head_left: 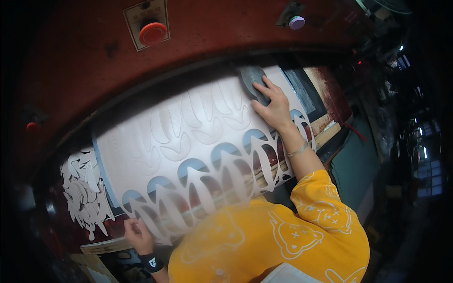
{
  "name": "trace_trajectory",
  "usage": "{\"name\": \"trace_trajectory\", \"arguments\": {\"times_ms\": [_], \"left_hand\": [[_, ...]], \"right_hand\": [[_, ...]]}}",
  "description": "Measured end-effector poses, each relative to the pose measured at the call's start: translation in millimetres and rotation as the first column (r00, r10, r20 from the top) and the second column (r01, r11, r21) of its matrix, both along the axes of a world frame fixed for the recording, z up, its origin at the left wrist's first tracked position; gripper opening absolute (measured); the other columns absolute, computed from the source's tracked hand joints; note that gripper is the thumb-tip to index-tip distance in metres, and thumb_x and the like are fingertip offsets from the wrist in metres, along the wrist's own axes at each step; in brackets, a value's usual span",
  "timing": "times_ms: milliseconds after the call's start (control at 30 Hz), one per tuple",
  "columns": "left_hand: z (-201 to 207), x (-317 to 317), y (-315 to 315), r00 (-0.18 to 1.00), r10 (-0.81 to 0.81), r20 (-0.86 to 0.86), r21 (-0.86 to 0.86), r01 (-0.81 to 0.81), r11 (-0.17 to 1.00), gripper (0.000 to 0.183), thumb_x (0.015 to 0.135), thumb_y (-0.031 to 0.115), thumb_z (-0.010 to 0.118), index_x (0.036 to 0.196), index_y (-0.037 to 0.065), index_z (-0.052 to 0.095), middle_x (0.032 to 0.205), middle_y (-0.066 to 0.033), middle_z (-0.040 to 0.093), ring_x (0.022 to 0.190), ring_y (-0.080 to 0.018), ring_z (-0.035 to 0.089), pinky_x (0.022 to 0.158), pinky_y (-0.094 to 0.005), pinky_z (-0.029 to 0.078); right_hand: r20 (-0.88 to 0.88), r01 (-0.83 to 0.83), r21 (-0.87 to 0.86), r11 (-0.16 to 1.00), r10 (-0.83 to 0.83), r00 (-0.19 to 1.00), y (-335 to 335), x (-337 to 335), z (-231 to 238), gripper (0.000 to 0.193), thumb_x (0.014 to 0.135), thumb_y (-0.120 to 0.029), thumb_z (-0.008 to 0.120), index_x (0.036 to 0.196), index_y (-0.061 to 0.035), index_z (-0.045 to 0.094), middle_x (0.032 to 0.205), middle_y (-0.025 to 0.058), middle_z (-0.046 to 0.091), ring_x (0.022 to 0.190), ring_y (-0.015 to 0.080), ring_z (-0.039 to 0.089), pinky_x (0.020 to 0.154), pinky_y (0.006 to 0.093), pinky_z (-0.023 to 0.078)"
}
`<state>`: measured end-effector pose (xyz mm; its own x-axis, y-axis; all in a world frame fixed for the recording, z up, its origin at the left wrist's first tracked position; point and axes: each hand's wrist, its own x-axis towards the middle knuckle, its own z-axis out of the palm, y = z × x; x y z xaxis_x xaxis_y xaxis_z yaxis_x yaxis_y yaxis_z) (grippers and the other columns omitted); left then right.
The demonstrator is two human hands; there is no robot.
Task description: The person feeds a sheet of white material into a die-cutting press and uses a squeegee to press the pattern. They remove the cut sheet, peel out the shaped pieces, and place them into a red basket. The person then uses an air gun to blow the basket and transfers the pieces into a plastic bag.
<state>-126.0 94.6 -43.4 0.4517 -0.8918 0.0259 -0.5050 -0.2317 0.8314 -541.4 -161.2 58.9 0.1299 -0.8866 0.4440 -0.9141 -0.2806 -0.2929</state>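
A large white sheet (155, 106) lies slanted across a machine bed; its near part is a web of sole-shaped holes and looks blurred. Cut outlines of the same shape show in its far part. My right hand (273, 101) grips a dark grey sole-shaped cutting die (251, 80) standing on the sheet near its far right end, thumb at the near side and fingers over the top. At the sheet's near left corner, my left hand (138, 235) is closed with curled fingers against the edge. Exactly how the fingertips pinch the sheet is hard to see.
A red machine body (203, 28) overhangs the far side, with a red push button (152, 33) and a pale purple button (296, 22). White offcuts (85, 193) are heaped at the left. A wooden strip (106, 245) borders the bed's near edge.
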Motion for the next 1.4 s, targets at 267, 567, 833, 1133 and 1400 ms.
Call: {"name": "trace_trajectory", "arguments": {"times_ms": [267,567,833,1133,1400], "left_hand": [[-1,1,-1,0.997,-0.024,0.067,-0.041,0.026,0.999,0.017,0.087,0.013,0.059,0.079,0.003,0.047,0.062,0.0002,0.044,0.053,-0.008,0.038,0.048,-0.0236,0.031],[-6,5,-2,0.997,-0.034,0.065,-0.121,0.042,0.992,0.018,0.083,0.014,0.062,0.076,0.002,0.05,0.061,-0.004,0.047,0.052,-0.013,0.041,0.048,-0.0282,0.033],[-11,6,-8,0.998,-0.022,0.051,-0.188,0.031,0.982,0.018,0.085,0.013,0.061,0.077,0.001,0.05,0.061,-0.0023,0.046,0.054,-0.0098,0.04,0.05,-0.027,0.034],[-8,5,-8,0.983,-0.006,0.181,-0.211,0.045,0.977,0.022,0.086,0.02,0.061,0.077,0.002,0.052,0.06,-0.0052,0.047,0.052,-0.014,0.041,0.05,-0.0298,0.034],[-11,9,-8,0.99,0.02,0.14,-0.181,0.006,0.983,0.021,0.086,0.019,0.061,0.077,0.002,0.053,0.06,-0.003,0.046,0.053,-0.0117,0.039,0.05,-0.0285,0.034]], "right_hand": [[-0.086,0.042,0.004,0.999,-0.042,0.995,1,6,1,0.047,0.068,-0.021,0.069,0.113,-0.0126,0.066,0.133,0.0207,0.049,0.115,0.0354,0.05,0.098,0.04,0.041],[0.557,0.218,-0.361,0.907,0.022,0.83,-16,-30,35,0.05,0.09,-0.021,0.055,0.133,0.0001,0.042,0.137,0.0189,0.042,0.129,0.032,0.036,0.108,0.0396,0.026],[0.457,0.274,-0.661,0.698,0.085,0.885,-55,-38,102,0.071,0.093,-0.036,0.05,0.143,0.0013,0.017,0.147,0.0247,0.02,0.136,0.0373,0.021,0.111,0.0431,0.017],[0.497,-0.06,-0.029,0.998,0.067,0.865,108,-75,20,0.026,0.086,-0.02,0.061,0.104,-0.0018,0.062,0.099,0.0111,0.061,0.099,0.0225,0.056,0.086,0.0337,0.044],[-0.196,-0.101,0.221,0.97,0.146,0.97,186,-46,-14,0.026,0.08,-0.027,0.064,0.1,-0.0116,0.067,0.111,0.0115,0.051,0.103,0.0257,0.049,0.09,0.0406,0.027]]}}
